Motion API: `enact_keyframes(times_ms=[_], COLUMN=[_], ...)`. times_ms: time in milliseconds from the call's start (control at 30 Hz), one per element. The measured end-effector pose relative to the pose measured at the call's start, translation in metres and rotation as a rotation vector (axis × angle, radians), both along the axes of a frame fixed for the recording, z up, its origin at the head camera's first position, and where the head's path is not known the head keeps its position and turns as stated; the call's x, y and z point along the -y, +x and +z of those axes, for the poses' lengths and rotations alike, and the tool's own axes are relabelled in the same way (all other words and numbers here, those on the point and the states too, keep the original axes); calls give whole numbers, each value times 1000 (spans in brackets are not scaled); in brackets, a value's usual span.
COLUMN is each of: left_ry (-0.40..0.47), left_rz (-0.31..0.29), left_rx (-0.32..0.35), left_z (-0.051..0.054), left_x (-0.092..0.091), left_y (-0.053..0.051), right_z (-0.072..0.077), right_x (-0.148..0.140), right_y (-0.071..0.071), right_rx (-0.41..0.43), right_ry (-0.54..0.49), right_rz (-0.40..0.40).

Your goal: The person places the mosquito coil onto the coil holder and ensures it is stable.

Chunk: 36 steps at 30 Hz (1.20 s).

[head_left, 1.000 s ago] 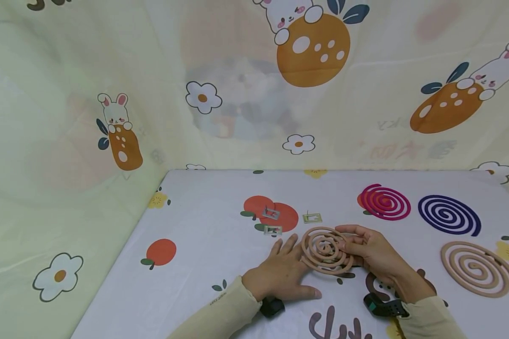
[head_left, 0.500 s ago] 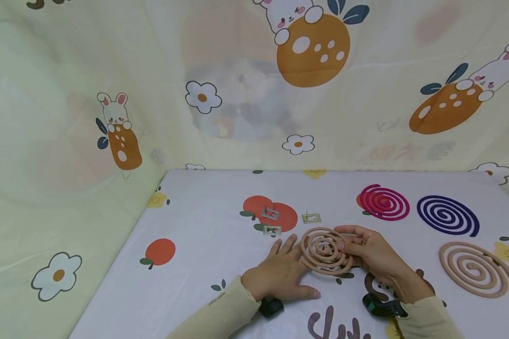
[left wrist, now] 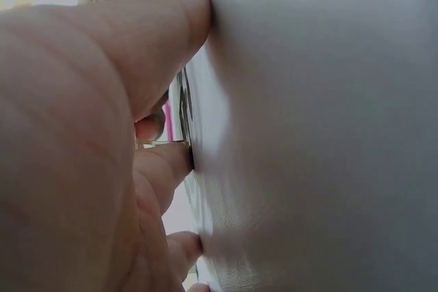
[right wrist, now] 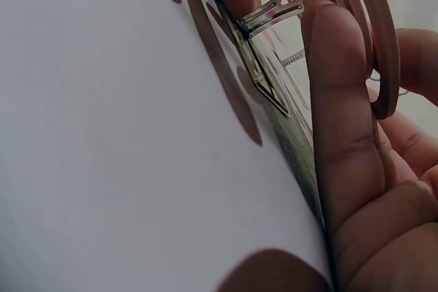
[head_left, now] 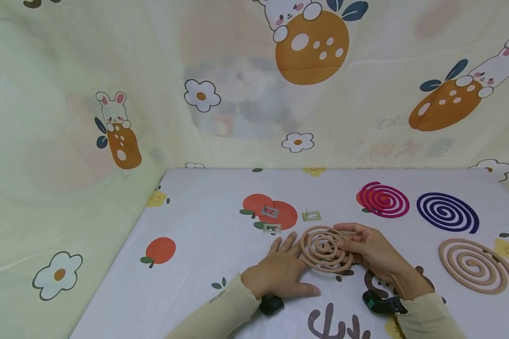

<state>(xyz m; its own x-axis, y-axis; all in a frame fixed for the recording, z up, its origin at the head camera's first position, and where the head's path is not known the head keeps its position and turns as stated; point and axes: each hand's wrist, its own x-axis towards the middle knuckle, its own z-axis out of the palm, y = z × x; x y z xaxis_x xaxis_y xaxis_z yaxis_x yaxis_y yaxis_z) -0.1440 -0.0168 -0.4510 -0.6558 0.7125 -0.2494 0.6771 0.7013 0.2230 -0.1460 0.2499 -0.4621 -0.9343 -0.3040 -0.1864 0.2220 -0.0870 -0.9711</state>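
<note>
A tan mosquito coil (head_left: 324, 249) is raised and tilted above the table between the two hands. My right hand (head_left: 375, 254) pinches its right side, with the thumb (right wrist: 342, 94) showing in the right wrist view. There, a thin metal coil stand (right wrist: 274, 13) rises right at the coil's underside; whether it is joined to the coil I cannot tell. My left hand (head_left: 277, 273) lies palm down at the coil's left, fingers spread. In the left wrist view its fingertips (left wrist: 181, 247) touch the tabletop. The coil hides part of its index finger.
Three small metal stands (head_left: 270, 212) lie beyond the left hand. At the right rest a pink coil (head_left: 383, 200), a dark blue coil (head_left: 447, 212) and another tan coil (head_left: 477, 266). A patterned cloth wall (head_left: 237, 141) rises behind the table.
The head view has shifted very slightly. Both hands and the tan coil stay almost where they were.
</note>
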Motion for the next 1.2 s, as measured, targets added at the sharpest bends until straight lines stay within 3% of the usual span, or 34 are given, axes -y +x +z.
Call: enact_keyframes(times_ms=[600,1200], left_ry=[-1,-8], left_rz=[-9,-8], left_rx=[-8,-13], left_z=[2,3], left_x=[0,-1], left_y=[1,1], right_z=[-1,2], right_x=[3,1], right_y=[0,3], right_rx=[10,11], right_ry=[-1,-30], right_rz=[-35,3])
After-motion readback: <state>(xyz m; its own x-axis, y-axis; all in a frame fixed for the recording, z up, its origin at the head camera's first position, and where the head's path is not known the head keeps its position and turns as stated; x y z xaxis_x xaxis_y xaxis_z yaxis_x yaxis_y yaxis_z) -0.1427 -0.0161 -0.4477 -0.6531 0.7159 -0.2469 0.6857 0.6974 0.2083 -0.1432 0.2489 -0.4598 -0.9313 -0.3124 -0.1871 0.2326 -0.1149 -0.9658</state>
